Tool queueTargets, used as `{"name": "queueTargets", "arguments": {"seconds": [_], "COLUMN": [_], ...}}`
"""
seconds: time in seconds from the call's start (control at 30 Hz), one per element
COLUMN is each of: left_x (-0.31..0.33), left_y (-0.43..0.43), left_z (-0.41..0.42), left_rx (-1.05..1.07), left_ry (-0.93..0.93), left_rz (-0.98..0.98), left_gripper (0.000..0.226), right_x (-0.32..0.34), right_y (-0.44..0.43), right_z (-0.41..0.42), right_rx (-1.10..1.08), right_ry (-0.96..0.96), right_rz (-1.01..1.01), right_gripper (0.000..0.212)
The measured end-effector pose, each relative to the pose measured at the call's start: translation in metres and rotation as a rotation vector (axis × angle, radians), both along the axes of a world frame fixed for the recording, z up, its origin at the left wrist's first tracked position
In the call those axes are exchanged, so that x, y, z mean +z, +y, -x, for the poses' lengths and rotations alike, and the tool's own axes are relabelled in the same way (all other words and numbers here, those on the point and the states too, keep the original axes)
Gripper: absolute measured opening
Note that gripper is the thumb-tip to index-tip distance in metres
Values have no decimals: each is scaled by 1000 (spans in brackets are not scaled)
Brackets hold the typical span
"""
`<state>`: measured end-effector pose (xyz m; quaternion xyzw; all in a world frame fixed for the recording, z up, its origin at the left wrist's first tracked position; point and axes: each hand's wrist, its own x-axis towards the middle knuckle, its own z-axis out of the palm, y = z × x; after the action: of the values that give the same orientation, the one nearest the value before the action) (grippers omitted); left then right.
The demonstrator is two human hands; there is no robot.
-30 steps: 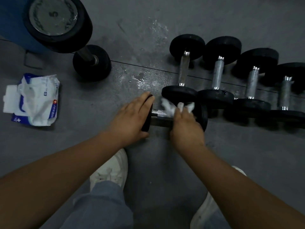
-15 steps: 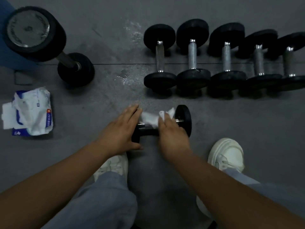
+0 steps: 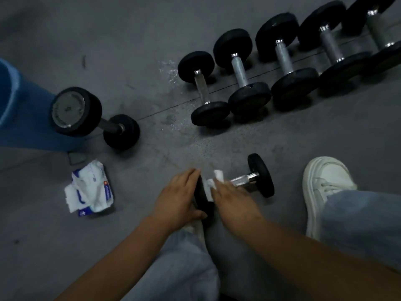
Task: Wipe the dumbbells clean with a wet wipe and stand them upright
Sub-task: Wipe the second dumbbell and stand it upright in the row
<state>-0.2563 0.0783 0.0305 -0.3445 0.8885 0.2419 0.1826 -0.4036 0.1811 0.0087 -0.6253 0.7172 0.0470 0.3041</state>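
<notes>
Head view: my left hand point(image 3: 180, 198) grips the near plate of the small black dumbbell with a chrome handle point(image 3: 259, 174), which lies at 6 o'clock. My right hand point(image 3: 233, 200) pinches the white wet wipe point(image 3: 213, 181) against the handle. The risk, I judge, is that the round plates roll across the patchy, damp-looking grey matte floor point(image 3: 303, 148) toward the row of black dumbbells point(image 3: 249, 83) at 1 o'clock.

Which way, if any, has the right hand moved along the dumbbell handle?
Yes. The right hand slid the wipe from the dumbbell's right head toward its left head.
</notes>
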Motion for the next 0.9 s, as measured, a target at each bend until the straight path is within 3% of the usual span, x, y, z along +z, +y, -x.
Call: {"name": "queueTargets", "arguments": {"seconds": [0.1,0.2,0.3,0.4,0.5,0.57,0.67,0.8,0.9], "left_x": [-10,-14,-6,1,-4,-8,-7,-9,-14], "left_y": [2,2,-2,2,12,10,-3,-21,-36], "left_z": [-8,-12,-16,-12,-1,3,12,22,27], "left_rx": [-21,28,163,184,96,52,64,114,126], "left_ry": [-44,9,152,236,72,-23,-83,-97,-139], "left_rz": [-42,-83,-97,26,-6,66,106,45,-2], "left_gripper": [117,109,89,76,108,124,125,125,130], "right_x": [-4,6,3,5,14,9,3,9,4], "right_y": [3,6,2,-12,-16,-17,-20,-33,-46], "right_z": [15,-2,2,18,2,9,26,19,30], "right_rx": [-236,-187,19,-161,47,44,-162,48,-230], "right_ry": [102,53,-5,55,-13,-26,49,14,95], "right_rz": [-83,-46,7,-35,-38,-41,-19,-13,-24], "right_gripper": [57,55,60,67,64,66,68,68,69]}}
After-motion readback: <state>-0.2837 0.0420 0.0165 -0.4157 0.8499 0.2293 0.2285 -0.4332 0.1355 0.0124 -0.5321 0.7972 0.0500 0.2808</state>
